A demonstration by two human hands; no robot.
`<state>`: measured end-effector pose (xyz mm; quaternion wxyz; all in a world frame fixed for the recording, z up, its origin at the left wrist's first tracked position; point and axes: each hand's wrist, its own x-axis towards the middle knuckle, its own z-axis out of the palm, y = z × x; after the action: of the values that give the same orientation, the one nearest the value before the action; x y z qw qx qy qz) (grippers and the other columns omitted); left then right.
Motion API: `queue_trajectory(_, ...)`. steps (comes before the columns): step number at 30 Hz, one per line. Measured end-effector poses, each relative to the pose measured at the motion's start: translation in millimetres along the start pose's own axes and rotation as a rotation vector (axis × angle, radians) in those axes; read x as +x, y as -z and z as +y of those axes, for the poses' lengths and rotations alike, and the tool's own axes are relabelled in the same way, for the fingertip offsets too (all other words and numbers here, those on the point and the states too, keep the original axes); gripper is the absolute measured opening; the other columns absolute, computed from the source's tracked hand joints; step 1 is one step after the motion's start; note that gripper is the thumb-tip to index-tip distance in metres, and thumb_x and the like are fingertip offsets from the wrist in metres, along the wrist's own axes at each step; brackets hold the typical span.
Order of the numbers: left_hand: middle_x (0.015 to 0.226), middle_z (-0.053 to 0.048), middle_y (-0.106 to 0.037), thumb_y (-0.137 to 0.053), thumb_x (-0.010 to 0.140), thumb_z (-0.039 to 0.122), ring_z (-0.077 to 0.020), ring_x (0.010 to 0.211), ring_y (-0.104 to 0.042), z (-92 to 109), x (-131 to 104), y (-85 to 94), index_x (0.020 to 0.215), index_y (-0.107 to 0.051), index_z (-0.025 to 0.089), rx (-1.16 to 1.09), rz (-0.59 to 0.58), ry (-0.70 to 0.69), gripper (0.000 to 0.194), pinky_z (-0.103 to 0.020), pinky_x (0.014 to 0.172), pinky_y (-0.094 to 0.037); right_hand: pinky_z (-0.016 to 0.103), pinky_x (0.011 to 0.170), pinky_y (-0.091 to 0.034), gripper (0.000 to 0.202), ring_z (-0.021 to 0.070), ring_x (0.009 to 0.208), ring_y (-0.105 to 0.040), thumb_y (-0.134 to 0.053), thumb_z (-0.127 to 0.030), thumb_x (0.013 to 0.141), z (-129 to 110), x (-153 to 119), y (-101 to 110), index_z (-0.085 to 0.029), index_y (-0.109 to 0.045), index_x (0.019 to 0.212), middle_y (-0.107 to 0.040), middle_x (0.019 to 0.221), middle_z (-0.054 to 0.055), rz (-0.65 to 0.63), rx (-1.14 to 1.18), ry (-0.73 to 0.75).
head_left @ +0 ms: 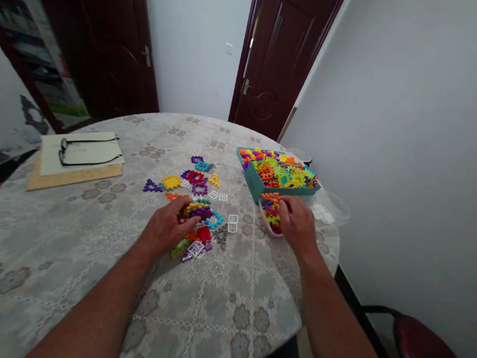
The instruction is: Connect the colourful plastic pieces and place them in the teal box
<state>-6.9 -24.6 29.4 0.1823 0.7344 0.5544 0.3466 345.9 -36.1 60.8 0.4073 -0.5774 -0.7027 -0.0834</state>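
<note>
Head view, left hand point(166, 226): half-curled, grip unclear
Right hand point(299, 224): curled over tub point(265, 222), hold hidden
Pieces point(172, 182): multicoloured, notched

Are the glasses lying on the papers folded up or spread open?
Spread open: on the glasses, both arms stretch out from the frame across the white paper, well apart.

You can read no text, label, brand, number or sign anywhere in this view; the book spines on the shelves at the far left are too small and blurred for you to make out any lettering.
</note>
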Motion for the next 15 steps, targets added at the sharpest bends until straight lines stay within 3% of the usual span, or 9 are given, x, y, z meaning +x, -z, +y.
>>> queue_trajectory(4,0.094,-0.004,-0.072,-0.067,0.088,0.047,-0.0215,0.078,-0.066,6,-2,0.7,0.119,-0.063,0.022,-0.026,-0.013,-0.02,0.039,-0.036,0.078,-0.053,0.044,0.094,-0.051,0.025,0.0291,0.096,-0.065,-0.047,-0.031,0.104,41,-24,8,-0.021,-0.071,0.104,-0.073,0.1,0.013,0.048,-0.156,-0.037)
queue_trajectory(7,0.091,-0.004,-0.073,-0.067,0.089,0.046,-0.0217,0.077,-0.067,8,-4,-0.2,0.118,-0.063,0.023,-0.064,-0.033,-0.026,0.037,-0.037,0.076,-0.053,0.049,0.098,-0.05,0.025,0.0314,0.102,-0.064,-0.049,-0.03,0.102,46,-31,5,-0.02,-0.071,0.106,-0.074,0.105,0.015,0.03,-0.175,-0.037)
queue_trajectory(11,0.094,-0.005,-0.074,-0.069,0.087,0.045,-0.0236,0.078,-0.069,11,-5,-1.3,0.117,-0.065,0.024,-0.113,-0.048,-0.027,0.036,-0.038,0.075,-0.054,0.046,0.096,-0.054,0.024,0.029,0.102,-0.068,-0.05,-0.031,0.103,14,-29,1,-0.022,-0.072,0.108,-0.074,0.108,0.013,-0.034,0.027,-0.065)
queue_trajectory(15,0.102,-0.007,-0.077,-0.07,0.088,0.042,-0.025,0.084,-0.07,13,-8,-0.8,0.117,-0.066,0.025,-0.162,-0.109,-0.061,0.034,-0.041,0.08,-0.056,0.037,0.087,-0.059,0.034,0.0203,0.093,-0.071,-0.06,-0.03,0.101,-40,-25,-5,-0.027,-0.066,0.135,-0.071,0.127,0.009,-0.321,0.383,-0.004)
